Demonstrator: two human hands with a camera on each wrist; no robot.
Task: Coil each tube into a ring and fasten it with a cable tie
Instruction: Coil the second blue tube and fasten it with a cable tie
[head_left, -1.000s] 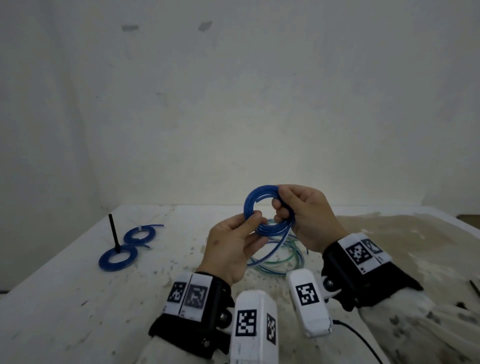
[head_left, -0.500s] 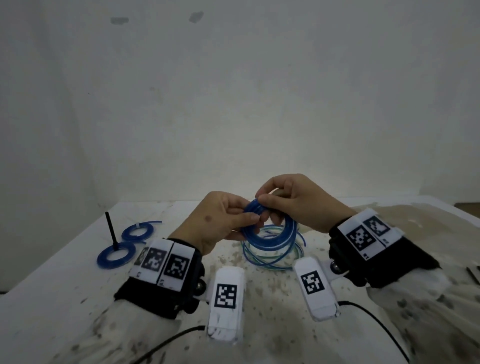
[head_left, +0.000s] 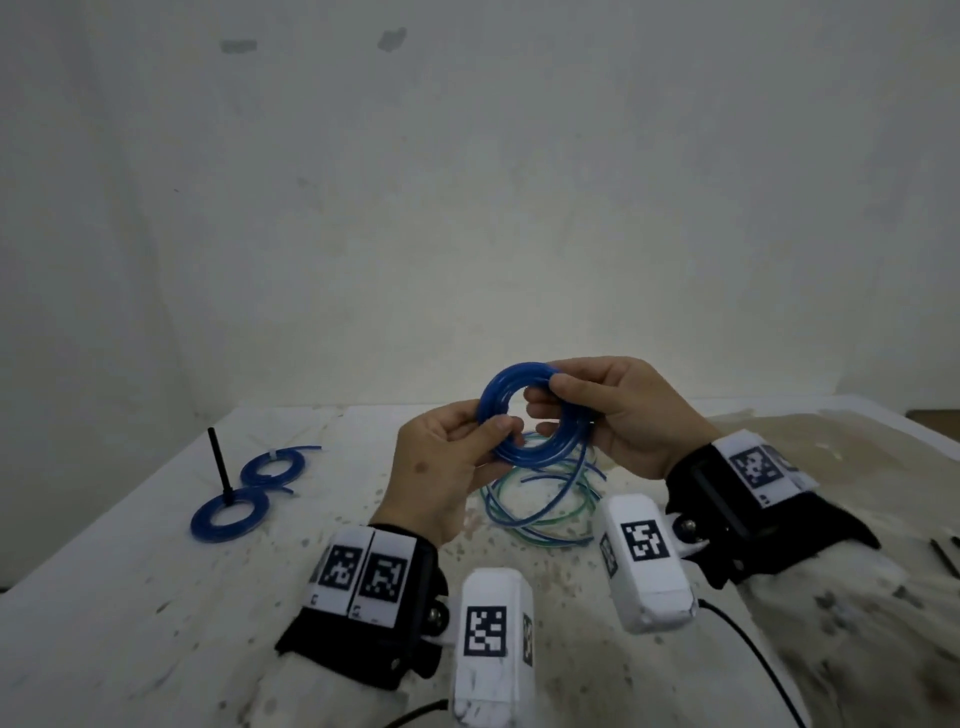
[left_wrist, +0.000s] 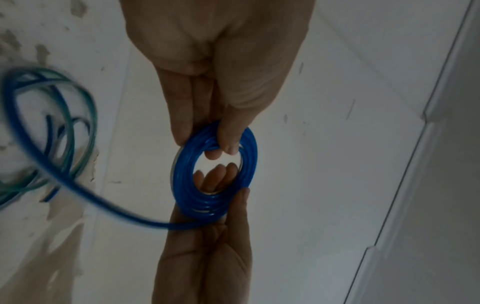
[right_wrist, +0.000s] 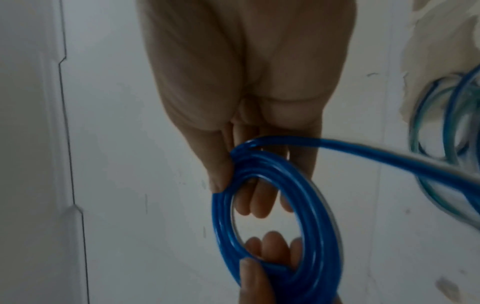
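Pinching opposite sides of the blue tube coil (head_left: 530, 415), the left hand (head_left: 447, 467) and right hand (head_left: 623, 415) each grip it above the table (head_left: 130, 597). Its loose tail trails to the tangled tubes (head_left: 540, 499) below.

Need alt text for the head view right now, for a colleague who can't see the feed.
Two hands hold a coiled blue tube upright above a stained white table: the left hand pinches its lower left edge, the right hand its upper right. Loose blue and green tubes lie beneath; two finished blue rings and a black rod sit far left.
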